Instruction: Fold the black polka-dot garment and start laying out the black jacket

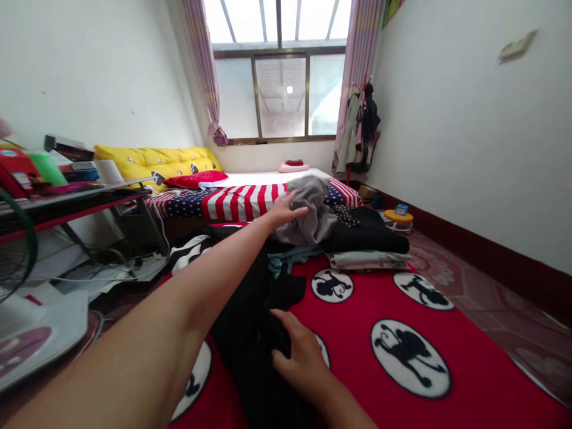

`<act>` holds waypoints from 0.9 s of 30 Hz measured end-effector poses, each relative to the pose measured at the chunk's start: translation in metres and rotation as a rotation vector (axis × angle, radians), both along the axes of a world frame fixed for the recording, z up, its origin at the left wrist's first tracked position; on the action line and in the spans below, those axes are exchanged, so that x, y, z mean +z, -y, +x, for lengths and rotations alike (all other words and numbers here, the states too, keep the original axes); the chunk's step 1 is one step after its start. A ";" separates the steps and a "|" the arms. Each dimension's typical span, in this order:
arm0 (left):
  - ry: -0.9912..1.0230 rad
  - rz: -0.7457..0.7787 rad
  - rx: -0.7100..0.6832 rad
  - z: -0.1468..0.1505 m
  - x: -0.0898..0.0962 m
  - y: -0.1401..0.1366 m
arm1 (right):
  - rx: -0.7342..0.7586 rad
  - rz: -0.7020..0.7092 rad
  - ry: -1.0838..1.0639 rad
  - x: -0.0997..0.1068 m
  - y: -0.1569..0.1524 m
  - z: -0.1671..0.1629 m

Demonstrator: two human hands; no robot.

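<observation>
My left hand reaches far forward with a crumpled grey garment in its fingers. The cloth bunches up above the clothes pile, and some fingertips are hidden against it. Nearer to me, my right hand grips a long black garment, with dark fabric between thumb and fingers. That garment lies stretched over the red blanket with monkey prints. A teal piece of clothing lies just beyond it, below the grey one. To the left is a black-and-white striped cloth.
Folded dark clothes are stacked over folded light trousers at right. Behind stands a bed with a flag-patterned cover. A cluttered desk and a fan are at left; a yellow stool is at right.
</observation>
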State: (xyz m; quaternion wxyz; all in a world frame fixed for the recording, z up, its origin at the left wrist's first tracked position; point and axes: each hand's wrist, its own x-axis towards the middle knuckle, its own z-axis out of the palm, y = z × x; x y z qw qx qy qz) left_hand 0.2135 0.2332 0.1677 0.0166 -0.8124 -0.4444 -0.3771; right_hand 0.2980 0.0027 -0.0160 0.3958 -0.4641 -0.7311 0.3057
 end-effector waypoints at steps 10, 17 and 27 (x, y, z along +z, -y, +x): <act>-0.275 -0.185 0.383 -0.119 -0.096 0.085 | 0.025 0.012 -0.028 0.003 0.000 0.002; -0.166 -0.089 0.372 -0.147 -0.087 0.178 | -0.052 -0.061 -0.203 0.006 -0.005 0.008; 0.600 -0.528 0.568 -0.242 -0.196 0.339 | -0.103 -0.127 -0.373 0.001 -0.010 0.007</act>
